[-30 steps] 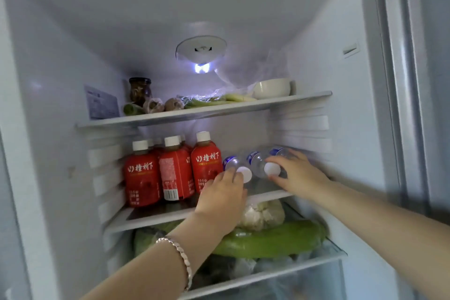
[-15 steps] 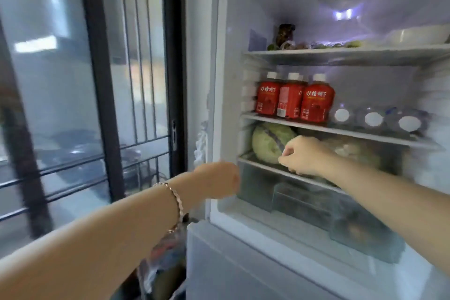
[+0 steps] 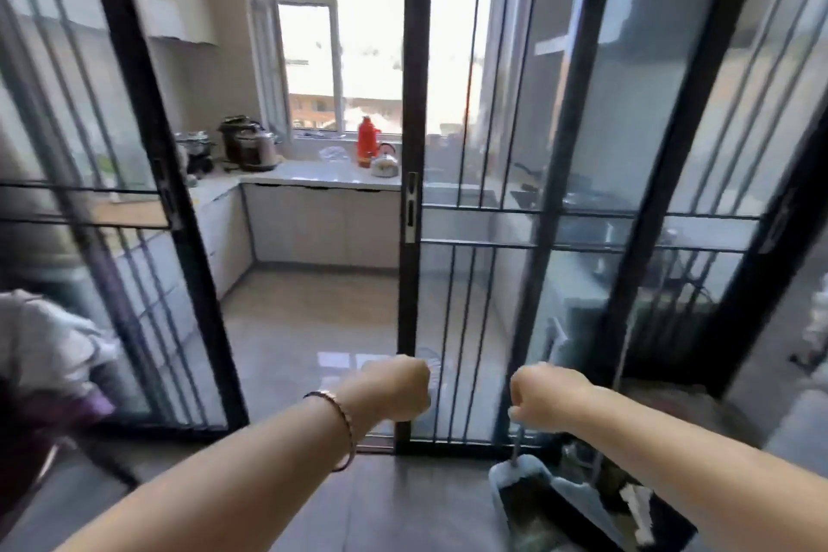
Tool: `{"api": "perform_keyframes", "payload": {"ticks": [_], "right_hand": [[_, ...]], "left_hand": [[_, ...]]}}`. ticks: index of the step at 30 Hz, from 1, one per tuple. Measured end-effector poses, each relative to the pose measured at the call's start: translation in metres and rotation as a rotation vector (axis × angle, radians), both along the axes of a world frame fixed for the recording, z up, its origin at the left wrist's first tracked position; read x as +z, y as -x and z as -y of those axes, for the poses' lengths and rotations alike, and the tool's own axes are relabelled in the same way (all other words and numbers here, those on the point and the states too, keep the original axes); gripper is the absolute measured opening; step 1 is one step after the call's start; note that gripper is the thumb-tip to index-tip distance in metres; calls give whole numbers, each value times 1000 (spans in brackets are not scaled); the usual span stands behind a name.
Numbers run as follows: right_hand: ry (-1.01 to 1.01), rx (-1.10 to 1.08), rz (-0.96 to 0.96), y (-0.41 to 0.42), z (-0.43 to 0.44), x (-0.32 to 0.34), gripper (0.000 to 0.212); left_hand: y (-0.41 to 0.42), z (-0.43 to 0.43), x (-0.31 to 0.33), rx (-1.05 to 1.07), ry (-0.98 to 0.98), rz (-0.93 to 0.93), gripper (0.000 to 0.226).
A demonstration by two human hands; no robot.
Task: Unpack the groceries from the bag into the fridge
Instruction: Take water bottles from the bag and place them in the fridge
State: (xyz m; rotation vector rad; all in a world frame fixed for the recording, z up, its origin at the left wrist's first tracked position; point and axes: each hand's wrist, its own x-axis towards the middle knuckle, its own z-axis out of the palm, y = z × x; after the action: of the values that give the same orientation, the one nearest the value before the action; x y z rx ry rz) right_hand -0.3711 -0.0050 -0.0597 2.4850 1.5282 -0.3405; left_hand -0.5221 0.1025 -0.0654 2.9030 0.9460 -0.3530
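Note:
Neither the fridge nor the grocery bag is in view. Both my arms reach forward at waist height in front of a black-framed sliding glass door (image 3: 410,211). My left hand (image 3: 396,385), with a bracelet on its wrist, is curled into a loose fist and holds nothing. My right hand (image 3: 549,390) is also curled shut, with nothing visible in it. A thin dustpan handle passes just below the right hand; it looks to be behind the hand, not gripped.
A blue dustpan (image 3: 533,493) stands on the floor at the lower right. A blurred white and purple bundle (image 3: 49,345) sits at the left edge. Beyond the door gap, a kitchen counter (image 3: 322,175) carries pots, a red flask and a kettle.
The view has swung left, away from the fridge to the glass doors. Both hands left the fridge shelves and now hang curled in front of me, empty.

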Motion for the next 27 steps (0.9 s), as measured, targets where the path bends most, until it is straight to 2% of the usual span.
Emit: {"api": "perform_keyframes", "payload": {"ticks": [7,11,14,16,19,21,24,27], "right_hand": [[67,560,-47,292,-130,-53,35],[146,866,-129,470,-176,-58,34],[142,983,-161,587,-188,-55,25],[149,1054,-217,654,-196,-64,12],[210,1217,-196,739,-205,-81,19],[231,1281,-168,786,-210,-89,16],[283,1374,-138,849,-222,-100,33],[318,1458,-148,907,-242,-111,31]], "left_hand": [[331,-51,-51,623,148,39,28],[517,-32,-62,965,162,21,29],[632,-3,-64,1194,166,28,28],[693,15,-66,1318,163,26,28],[764,37,-74,1460,155,31,29],[803,46,-80,1537,151,48,29],[854,50,-91,1613,143,117,23],[903,42,-105,1674,129,189,19]]}}
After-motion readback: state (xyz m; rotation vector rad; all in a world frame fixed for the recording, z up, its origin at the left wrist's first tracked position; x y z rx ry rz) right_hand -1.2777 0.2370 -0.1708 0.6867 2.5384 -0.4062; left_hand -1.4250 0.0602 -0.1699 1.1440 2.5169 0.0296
